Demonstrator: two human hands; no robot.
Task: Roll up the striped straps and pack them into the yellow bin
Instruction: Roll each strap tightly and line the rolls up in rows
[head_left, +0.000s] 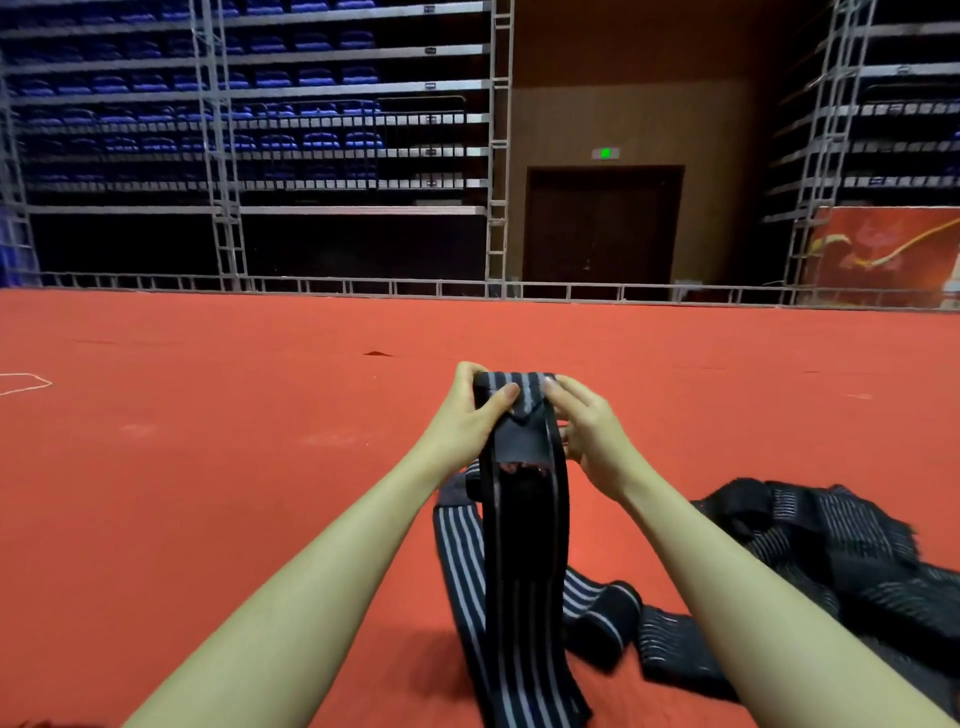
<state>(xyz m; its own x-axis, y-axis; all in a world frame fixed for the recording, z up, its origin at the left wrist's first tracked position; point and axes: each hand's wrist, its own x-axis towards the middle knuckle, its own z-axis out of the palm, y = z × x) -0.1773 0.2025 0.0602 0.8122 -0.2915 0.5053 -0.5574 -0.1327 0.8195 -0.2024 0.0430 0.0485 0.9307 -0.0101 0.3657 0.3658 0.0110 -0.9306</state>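
I hold a black strap with grey stripes (519, 545) up in front of me over the red floor. My left hand (470, 410) grips its folded top end from the left, thumb pressed on the stripes. From the right, my right hand (587, 421) pinches the same end. The strap's long tail hangs down between my forearms and trails onto the floor. A heap of more striped straps (810, 551) lies on the floor to my right. The yellow bin is not in view.
A wide red carpeted floor (208, 441) stretches ahead to a low metal rail (415, 286). Behind it stand folded blue seating tiers (249, 104), a dark double door (602, 223) and a red banner (888, 254) at the right.
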